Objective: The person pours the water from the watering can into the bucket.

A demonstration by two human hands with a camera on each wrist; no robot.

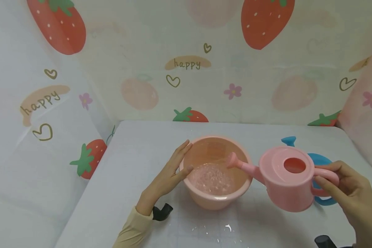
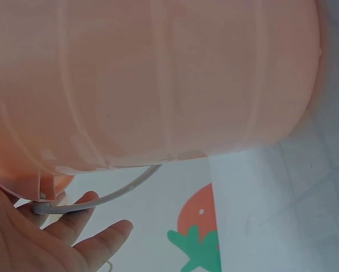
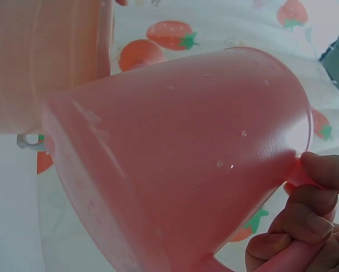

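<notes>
A peach-coloured bucket (image 1: pixel 209 203) stands on the table with churning, bubbly water (image 1: pixel 212 179) inside. My left hand (image 1: pixel 170 170) rests against the left side of its rim, fingers stretched out. In the left wrist view the bucket's grey bail handle (image 2: pixel 110 197) crosses in front of those fingers. With my right hand (image 1: pixel 348 187) I grip the handle of a pink watering can (image 1: pixel 289 186), thumb on the near side. Its spout head (image 1: pixel 232 160) reaches over the right rim of the bucket. In the right wrist view, droplets dot the can's wall.
Behind the pink can stands a blue watering can (image 1: pixel 319 159), mostly hidden, its blue spout head (image 1: pixel 289 140) showing above. Water drops (image 1: pixel 227 227) lie on the white table (image 1: pixel 136 155) in front of the bucket. Strawberry-printed sheets (image 1: pixel 186 34) rise behind and at both sides.
</notes>
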